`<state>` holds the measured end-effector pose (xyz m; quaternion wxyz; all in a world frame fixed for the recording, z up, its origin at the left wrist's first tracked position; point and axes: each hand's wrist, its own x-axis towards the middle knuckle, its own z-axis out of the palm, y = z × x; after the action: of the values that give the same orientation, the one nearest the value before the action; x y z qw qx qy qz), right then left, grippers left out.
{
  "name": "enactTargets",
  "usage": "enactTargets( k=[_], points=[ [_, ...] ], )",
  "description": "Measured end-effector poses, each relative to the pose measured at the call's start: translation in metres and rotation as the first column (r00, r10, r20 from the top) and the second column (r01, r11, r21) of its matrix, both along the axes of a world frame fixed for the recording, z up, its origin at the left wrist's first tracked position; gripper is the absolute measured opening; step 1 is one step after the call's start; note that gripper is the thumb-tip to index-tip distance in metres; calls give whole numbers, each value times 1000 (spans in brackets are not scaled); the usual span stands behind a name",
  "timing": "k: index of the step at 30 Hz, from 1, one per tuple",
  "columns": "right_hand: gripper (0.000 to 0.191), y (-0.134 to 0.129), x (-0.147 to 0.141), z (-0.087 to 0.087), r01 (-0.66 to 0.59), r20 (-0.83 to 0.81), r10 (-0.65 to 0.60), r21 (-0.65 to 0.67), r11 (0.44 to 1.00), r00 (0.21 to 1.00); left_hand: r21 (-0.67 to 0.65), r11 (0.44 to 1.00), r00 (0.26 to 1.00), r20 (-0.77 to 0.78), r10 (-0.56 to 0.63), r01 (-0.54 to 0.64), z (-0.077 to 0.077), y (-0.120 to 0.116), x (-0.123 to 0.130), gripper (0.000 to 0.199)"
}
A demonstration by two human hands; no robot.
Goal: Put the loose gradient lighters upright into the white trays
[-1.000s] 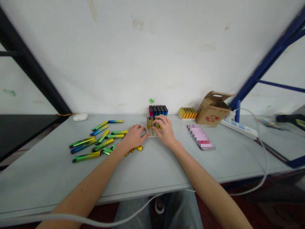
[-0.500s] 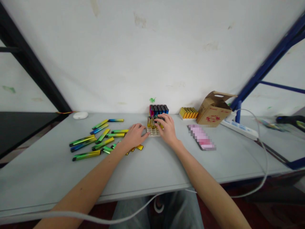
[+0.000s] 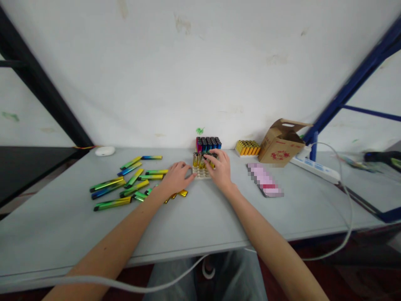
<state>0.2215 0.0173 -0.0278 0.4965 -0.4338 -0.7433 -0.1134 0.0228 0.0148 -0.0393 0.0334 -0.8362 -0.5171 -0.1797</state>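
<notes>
A pale tray with holes point(image 3: 203, 173) stands in the middle of the table, with several yellow cylinders point(image 3: 196, 160) upright in its back rows. My right hand point(image 3: 219, 168) is over the tray's right side, thumb and forefinger pinched at the dark top of one cylinder. At the tray's left edge rests my left hand point(image 3: 179, 175), its fingers bent and thumb apart, with nothing seen in it. Several green and yellow tubes point(image 3: 112, 204) lie loose on the left, some partly hidden behind my left hand and forearm.
Behind the tray stands a block of blue and red cylinders point(image 3: 209, 144). To the right are a tray of yellow cylinders point(image 3: 248, 148), an open cardboard box point(image 3: 280, 146), a phone point(image 3: 265, 179) and a power strip point(image 3: 316, 169). A white case point(image 3: 105, 151) lies back left.
The view has shifted very slightly. Both hands keep nearly the same places, and the cylinder at my right fingertips stands a little closer to the others in the tray.
</notes>
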Motion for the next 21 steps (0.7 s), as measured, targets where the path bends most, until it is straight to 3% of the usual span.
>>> enactTargets(
  k=[10, 15, 18, 21],
  points=[
    [37, -10, -3, 2, 58, 189, -41, -90, 994, 981, -9, 1000, 1000, 23, -7, 8, -1, 0, -2, 40],
    [31, -8, 11, 2, 56, -2, -56, -76, 996, 998, 12, 999, 999, 30, 41, -42, 5, -3, 0, 39],
    [17, -2, 25, 2, 94, -179, -97, -27, 995, 979, 70, 989, 992, -2, 127, -127, 10, -8, 1, 37],
    [21, 4, 35, 1, 127, -261, -128, -21, 992, 957, 67, 974, 975, -36, 218, -216, 13, -12, 3, 38]
  ],
)
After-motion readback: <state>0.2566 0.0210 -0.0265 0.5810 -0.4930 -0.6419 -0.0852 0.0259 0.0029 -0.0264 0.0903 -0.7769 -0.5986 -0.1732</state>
